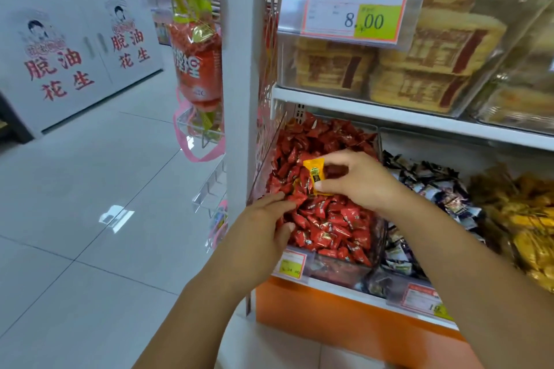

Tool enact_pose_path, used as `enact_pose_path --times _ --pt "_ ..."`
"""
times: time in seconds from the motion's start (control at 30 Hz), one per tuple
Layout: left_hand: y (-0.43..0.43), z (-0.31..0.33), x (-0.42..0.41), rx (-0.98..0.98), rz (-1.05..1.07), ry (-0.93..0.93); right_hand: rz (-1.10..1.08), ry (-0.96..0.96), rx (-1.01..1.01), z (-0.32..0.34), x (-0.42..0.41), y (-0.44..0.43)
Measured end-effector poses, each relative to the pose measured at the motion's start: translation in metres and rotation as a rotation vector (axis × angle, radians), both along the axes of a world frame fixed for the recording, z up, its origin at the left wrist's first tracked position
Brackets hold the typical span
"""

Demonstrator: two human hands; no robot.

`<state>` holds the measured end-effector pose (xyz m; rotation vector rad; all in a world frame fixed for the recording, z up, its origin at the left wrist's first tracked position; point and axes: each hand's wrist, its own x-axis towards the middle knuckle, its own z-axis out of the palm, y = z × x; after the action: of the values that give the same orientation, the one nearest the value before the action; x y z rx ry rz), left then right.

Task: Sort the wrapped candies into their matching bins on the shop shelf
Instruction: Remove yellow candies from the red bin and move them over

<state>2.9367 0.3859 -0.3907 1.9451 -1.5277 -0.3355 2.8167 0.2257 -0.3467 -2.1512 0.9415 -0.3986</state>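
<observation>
Fingers (327, 187) of the right hand (361, 181) pinch a yellow candy (314, 171) just above the red bin (335, 271); the left hand (263, 220) lies with straight fingers on the red candies (332, 225). If the pinch loosens, the candy may drop among them, or into the dark candies (434, 186) before reaching the yellow ones (532, 237).

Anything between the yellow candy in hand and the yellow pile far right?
Only the dark-wrapped candies lie between the yellow candy, pinched by the right hand, and the yellow pile. Nothing visible blocks carrying it over.

Yellow-orange candy (314, 172) with green-and-black label; red candies (329, 219); orange shelf base (329, 311)
</observation>
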Motion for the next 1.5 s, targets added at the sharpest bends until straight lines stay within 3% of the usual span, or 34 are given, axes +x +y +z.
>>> enact_pose_path --times 0.1,0.27,0.37,0.47,0.6,0.77,1.0,1.17,1.33,1.5 --pt "-0.006 0.003 -0.006 -0.030 0.020 -0.018 -0.065 -0.286 0.194 0.004 -0.023 0.004" --pt "-0.016 0.007 -0.016 -0.080 0.050 -0.007 -0.110 -0.457 0.402 0.006 -0.050 0.011" --pt "-0.020 0.015 -0.030 -0.156 0.086 0.088 -0.079 -0.299 0.241 0.002 -0.054 0.018" --pt "-0.021 0.019 -0.037 -0.182 0.097 0.325 0.018 -0.210 0.104 -0.006 -0.045 0.027" --pt "-0.017 0.016 -0.029 -0.158 0.252 0.665 0.159 -0.112 0.138 -0.001 -0.036 0.025" --pt "0.006 0.013 -0.019 -0.129 0.382 0.590 0.131 0.007 -0.167 0.009 -0.010 -0.003" --pt "0.018 0.014 -0.009 -0.036 0.383 0.567 0.337 0.563 -0.562 -0.029 0.052 -0.031" --pt "0.022 0.013 -0.004 -0.045 0.361 0.622 0.336 0.736 -0.705 -0.031 0.060 -0.027" --pt "0.023 0.016 0.000 -0.053 0.386 0.697 0.299 0.597 -0.789 -0.031 0.056 -0.027" --pt "0.019 0.026 -0.006 -0.054 0.336 0.982 0.233 0.157 -0.381 -0.011 0.032 -0.030"
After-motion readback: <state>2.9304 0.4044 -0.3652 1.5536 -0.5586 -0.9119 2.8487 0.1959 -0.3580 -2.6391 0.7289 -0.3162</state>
